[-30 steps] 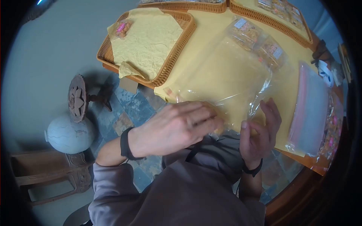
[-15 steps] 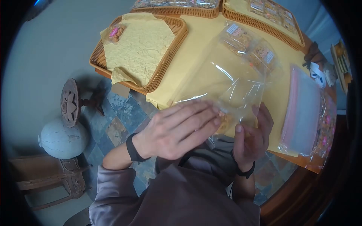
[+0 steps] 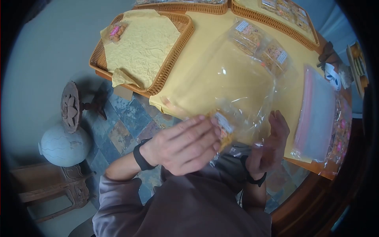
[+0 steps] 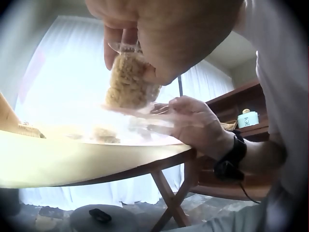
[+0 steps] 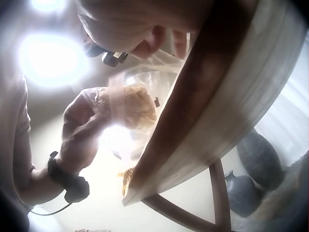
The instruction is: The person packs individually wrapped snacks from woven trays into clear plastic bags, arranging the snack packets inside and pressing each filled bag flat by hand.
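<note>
My left hand (image 3: 183, 146) holds a small clear packet of golden-brown crunchy snack (image 3: 224, 128), with a white label facing up, at the near end of a large clear plastic bag (image 3: 225, 83). From the side, the packet (image 4: 128, 82) hangs below the fingers, overlapping the bag's film. The right hand (image 3: 270, 146) holds the bag's near right edge, plastic lying over its thumb. Two labelled snack packets (image 3: 246, 37) lie side by side at the bag's far end.
A paper-lined wicker basket (image 3: 169, 59) with one pink-labelled packet (image 3: 116, 31) stands at the left. More wicker trays (image 3: 272, 27) of packets line the back. A stack of clear bags (image 3: 316, 118) lies at the right, beside pink-printed packaging (image 3: 341, 134).
The packet in the left hand has turned and tilted up, so its label now shows. The right hand's fingers have spread away from the thumb. The head view has shifted slightly.
</note>
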Action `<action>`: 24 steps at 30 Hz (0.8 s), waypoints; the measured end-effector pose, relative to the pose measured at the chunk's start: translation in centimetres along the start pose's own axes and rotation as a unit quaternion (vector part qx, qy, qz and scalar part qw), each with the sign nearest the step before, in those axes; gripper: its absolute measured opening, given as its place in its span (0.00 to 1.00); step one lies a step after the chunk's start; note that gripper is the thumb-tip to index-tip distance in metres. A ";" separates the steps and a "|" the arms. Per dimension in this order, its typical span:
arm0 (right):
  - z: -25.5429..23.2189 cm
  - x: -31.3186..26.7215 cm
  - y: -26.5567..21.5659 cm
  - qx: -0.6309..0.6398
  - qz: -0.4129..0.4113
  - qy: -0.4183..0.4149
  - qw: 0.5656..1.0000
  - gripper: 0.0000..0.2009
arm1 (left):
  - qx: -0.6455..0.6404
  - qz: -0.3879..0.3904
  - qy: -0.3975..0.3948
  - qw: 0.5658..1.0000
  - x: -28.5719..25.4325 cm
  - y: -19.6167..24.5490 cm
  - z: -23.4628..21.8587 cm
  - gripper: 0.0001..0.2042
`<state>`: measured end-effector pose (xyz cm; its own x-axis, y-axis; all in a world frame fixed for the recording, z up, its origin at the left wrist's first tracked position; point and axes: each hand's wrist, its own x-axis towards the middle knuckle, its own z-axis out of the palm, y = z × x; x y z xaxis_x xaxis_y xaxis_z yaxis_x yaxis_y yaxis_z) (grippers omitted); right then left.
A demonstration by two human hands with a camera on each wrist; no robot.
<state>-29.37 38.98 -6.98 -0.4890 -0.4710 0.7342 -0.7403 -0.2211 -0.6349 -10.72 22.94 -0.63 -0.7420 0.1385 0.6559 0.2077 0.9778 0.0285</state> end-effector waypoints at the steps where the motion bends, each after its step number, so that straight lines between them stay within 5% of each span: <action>1: -0.1 0.1 -0.1 0.000 0.001 0.000 1.000 0.12 | 0.001 -0.016 0.018 1.000 0.2 -0.5 0.0 0.06; 10: -0.5 0.0 0.0 -0.015 -0.020 -0.009 1.000 0.15 | 0.008 -0.029 -0.074 0.997 0.5 -0.8 2.2 0.11; 13: -0.4 0.1 -0.2 -0.031 -0.021 -0.016 0.999 0.14 | 0.100 -0.197 -0.198 0.955 1.0 -2.1 2.5 0.23; 17: -0.4 0.2 -0.2 -0.035 -0.022 -0.019 0.999 0.13 | 0.028 -0.275 -0.243 0.930 1.9 -0.8 3.5 0.40; 24: -0.5 0.3 -0.4 -0.052 -0.016 -0.038 0.998 0.10 | -0.018 -0.241 -0.200 0.950 4.1 -3.6 5.3 0.41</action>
<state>-29.50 39.34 -6.38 -0.4311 -0.5292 0.7308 -0.8006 -0.1493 -0.5804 -17.86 20.85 -2.06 -0.9379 -0.2673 0.2209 -0.2007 0.9380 0.2827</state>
